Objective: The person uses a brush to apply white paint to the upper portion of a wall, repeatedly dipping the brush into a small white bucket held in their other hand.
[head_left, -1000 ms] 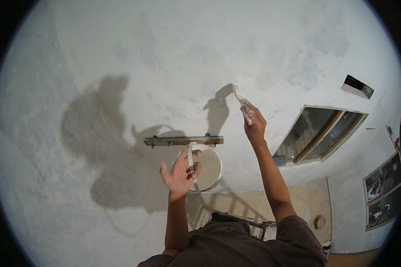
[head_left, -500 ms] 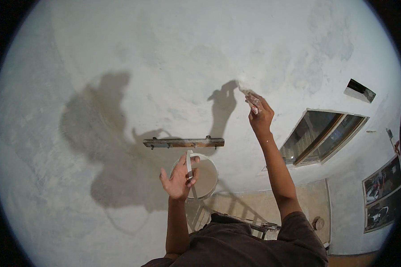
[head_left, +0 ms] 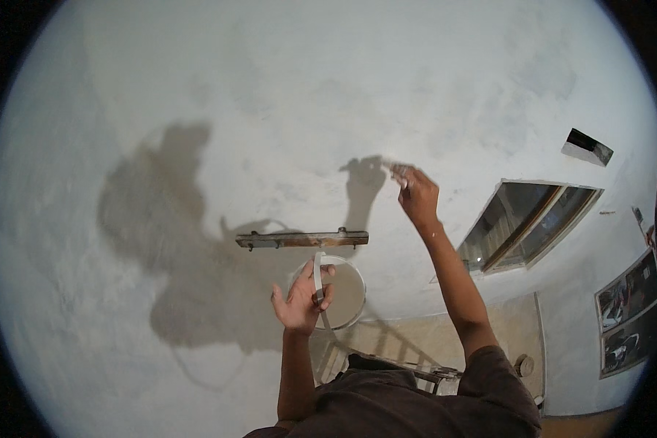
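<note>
Up against the pale wall (head_left: 285, 109), my right hand (head_left: 419, 196) grips a paintbrush (head_left: 389, 163). The brush's tip is at the wall and its handle is mostly behind my fingers. Lower down, my left hand (head_left: 300, 301) has its fingers hooked around the pale strap-like handle (head_left: 318, 277) of a bucket, its thumb held out to the side. That white bucket (head_left: 363, 301) hangs below the hand, with a light greyish liquid (head_left: 343, 288) inside. My arm and fingers hide part of its left side.
Just above the bucket, a wooden hook rail (head_left: 303, 239) is fixed to the wall. A framed window (head_left: 518, 223) and a small rectangular opening (head_left: 588, 147) lie to the right. Below me are ladder-like rungs (head_left: 394, 359) and a tan floor (head_left: 507, 328).
My right hand and the brush have moved down and slightly left along the wall. My left hand and the bucket have shifted a little to the right.
</note>
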Action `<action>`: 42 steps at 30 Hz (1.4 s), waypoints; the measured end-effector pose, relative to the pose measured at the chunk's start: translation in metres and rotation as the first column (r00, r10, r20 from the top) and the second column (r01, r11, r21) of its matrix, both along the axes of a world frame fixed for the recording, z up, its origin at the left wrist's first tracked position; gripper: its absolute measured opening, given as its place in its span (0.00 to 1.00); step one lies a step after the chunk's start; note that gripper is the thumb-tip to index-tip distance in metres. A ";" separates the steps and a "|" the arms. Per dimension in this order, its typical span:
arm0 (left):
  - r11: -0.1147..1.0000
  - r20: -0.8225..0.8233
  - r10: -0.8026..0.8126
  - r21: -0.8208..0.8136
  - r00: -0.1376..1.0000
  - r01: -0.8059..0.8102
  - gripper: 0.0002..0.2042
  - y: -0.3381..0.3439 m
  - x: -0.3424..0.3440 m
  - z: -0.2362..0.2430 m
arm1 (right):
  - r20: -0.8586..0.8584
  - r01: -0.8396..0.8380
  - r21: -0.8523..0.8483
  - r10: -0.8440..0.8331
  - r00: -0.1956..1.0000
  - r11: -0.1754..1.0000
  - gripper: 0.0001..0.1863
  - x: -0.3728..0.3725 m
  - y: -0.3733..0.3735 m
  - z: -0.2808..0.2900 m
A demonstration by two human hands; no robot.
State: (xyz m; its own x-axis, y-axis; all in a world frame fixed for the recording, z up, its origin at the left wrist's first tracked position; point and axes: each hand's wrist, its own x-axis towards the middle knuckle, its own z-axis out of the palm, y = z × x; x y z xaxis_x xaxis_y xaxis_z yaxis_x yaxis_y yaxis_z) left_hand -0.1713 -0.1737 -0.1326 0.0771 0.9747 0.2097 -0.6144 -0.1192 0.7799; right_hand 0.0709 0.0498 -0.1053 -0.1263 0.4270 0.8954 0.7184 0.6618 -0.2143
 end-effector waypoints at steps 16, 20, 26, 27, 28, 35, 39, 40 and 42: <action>1.000 -0.029 -0.018 0.019 0.999 0.019 0.61 -0.003 0.001 0.001 | 0.142 -0.034 0.011 0.032 0.989 0.999 0.22 0.006 0.000 -0.027; 1.000 -0.061 0.007 0.009 0.998 -0.006 0.61 -0.006 0.002 0.002 | 0.006 -0.045 0.213 0.045 0.999 0.976 0.19 -0.001 -0.003 0.067; 1.000 -0.071 0.030 0.004 0.997 -0.030 0.61 -0.008 0.003 0.008 | 0.094 -0.032 0.269 0.007 0.996 0.963 0.19 0.006 0.004 0.015; 1.000 -0.067 0.023 -0.003 0.997 -0.023 0.61 -0.009 0.002 0.008 | 0.125 -0.014 0.205 -0.012 0.992 0.979 0.20 0.007 0.003 -0.020; 1.000 -0.060 0.014 -0.004 0.998 -0.014 0.61 -0.009 0.001 0.008 | 0.169 -0.035 0.118 0.014 0.986 0.992 0.20 0.011 0.000 -0.051; 1.000 -0.062 -0.014 -0.004 0.998 0.014 0.61 -0.012 -0.002 0.001 | 0.195 -0.050 -0.104 0.070 0.978 0.993 0.20 0.009 -0.003 -0.085; 1.000 -0.073 -0.006 -0.011 0.997 0.005 0.61 -0.015 0.001 0.004 | 0.089 -0.076 0.103 0.067 0.994 0.992 0.21 0.007 0.017 0.025; 1.000 -0.084 0.003 -0.010 0.996 -0.003 0.61 -0.016 0.000 0.003 | 0.030 -0.051 0.164 0.047 0.998 0.985 0.21 0.000 0.005 0.059; 1.000 -0.098 0.020 0.003 0.995 -0.019 0.61 -0.017 0.002 0.002 | -0.021 -0.031 0.275 0.038 0.999 0.961 0.18 0.000 -0.003 0.092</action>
